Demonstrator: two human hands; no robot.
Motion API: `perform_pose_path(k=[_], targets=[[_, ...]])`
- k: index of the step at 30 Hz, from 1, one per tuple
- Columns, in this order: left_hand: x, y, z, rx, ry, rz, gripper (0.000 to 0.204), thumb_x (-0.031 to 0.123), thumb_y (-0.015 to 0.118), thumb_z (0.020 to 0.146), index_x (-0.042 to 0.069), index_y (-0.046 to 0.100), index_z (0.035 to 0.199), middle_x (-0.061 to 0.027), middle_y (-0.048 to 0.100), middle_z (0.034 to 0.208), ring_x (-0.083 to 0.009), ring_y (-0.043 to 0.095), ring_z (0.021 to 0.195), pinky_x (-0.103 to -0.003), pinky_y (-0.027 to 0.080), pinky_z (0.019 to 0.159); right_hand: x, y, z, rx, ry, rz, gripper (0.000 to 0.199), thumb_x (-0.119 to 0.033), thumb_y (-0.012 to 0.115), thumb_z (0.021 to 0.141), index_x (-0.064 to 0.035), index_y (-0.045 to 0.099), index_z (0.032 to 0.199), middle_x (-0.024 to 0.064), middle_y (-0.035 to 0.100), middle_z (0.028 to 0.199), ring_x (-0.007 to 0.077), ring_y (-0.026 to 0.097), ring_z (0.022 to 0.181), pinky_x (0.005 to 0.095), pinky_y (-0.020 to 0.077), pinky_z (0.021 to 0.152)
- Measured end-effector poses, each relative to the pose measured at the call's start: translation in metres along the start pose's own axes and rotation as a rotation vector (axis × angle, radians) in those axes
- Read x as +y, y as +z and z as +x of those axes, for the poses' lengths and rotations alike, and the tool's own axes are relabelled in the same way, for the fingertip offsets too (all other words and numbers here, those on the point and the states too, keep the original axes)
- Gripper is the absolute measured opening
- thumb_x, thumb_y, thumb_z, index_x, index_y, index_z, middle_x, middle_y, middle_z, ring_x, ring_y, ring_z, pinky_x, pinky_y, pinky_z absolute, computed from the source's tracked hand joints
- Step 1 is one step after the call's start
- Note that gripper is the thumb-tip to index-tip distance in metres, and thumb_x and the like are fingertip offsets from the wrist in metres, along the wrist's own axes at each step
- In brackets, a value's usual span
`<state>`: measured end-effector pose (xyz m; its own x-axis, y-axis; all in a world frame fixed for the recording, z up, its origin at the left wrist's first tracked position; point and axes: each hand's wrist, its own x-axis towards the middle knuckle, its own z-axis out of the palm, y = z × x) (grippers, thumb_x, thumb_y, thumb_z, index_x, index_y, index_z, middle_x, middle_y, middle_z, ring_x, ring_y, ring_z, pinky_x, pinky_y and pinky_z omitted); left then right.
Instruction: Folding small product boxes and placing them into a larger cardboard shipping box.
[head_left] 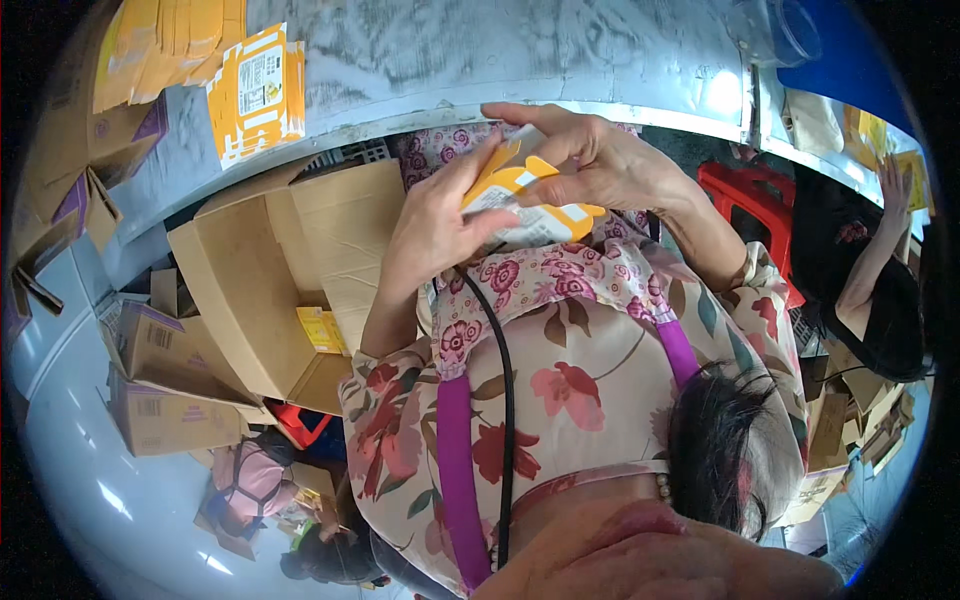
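Hiding much of the yellow carton (530, 195): both hands.

Open cardboard box (262, 275) left, small yellow packet (322, 329) inside. Orange-white flat carton (257, 95) on grey worktable (500, 50). Red plastic stool (750, 200) right. 2 smaller cartons (160, 385) lower left.

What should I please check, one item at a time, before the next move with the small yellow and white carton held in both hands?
1. Left hand on the yellow and white carton: ok, gripping from below.
2. Right hand on carton: ok, fingers over its top.
3. Carton flaps closed: cannot tell, hands cover them.
4. Large open cardboard box within view at left: ok.
5. Contents of that box: one yellow pack shows.
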<state>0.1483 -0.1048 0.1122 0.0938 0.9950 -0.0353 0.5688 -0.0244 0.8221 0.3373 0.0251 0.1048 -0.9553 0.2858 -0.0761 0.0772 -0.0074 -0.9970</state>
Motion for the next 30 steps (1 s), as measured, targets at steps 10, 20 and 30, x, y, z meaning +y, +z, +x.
perform_pose_path(k=[10,20,30], targets=[[-0.029,0.002,0.028,0.567,-0.262,-0.757,0.028,0.005,0.061,0.089,-0.005,0.055,0.115,-0.0103,0.066,0.103,-0.0121,0.062,0.087,-0.026,0.051,0.077,0.005,0.022,0.003,0.698,-0.072,-0.182,0.087,-0.031,0.076,0.076,-0.0084,0.029,0.146,0.0196,0.042,0.140,0.0319,0.048,0.123,0.0362,0.0502,0.090],[-0.020,0.044,0.020,0.462,-0.067,-0.371,0.058,0.007,0.059,0.089,-0.002,0.029,0.138,-0.0186,0.057,0.113,-0.0226,0.059,0.099,-0.032,0.046,0.086,0.030,0.035,-0.015,0.786,0.058,-0.017,0.054,-0.023,0.058,0.094,-0.0031,0.040,0.141,0.0132,0.058,0.122,0.0140,0.057,0.098,0.0283,0.0469,0.085],[-0.012,0.047,0.007,0.593,-0.219,-0.584,0.015,0.008,0.053,0.093,-0.005,0.060,0.096,-0.0080,0.057,0.089,-0.0113,0.052,0.076,-0.025,0.042,0.070,0.005,0.049,-0.007,0.819,0.299,0.806,0.020,-0.013,0.057,0.089,0.0038,0.066,0.098,0.0041,0.060,0.097,0.0088,0.054,0.085,0.0230,0.0430,0.070]])
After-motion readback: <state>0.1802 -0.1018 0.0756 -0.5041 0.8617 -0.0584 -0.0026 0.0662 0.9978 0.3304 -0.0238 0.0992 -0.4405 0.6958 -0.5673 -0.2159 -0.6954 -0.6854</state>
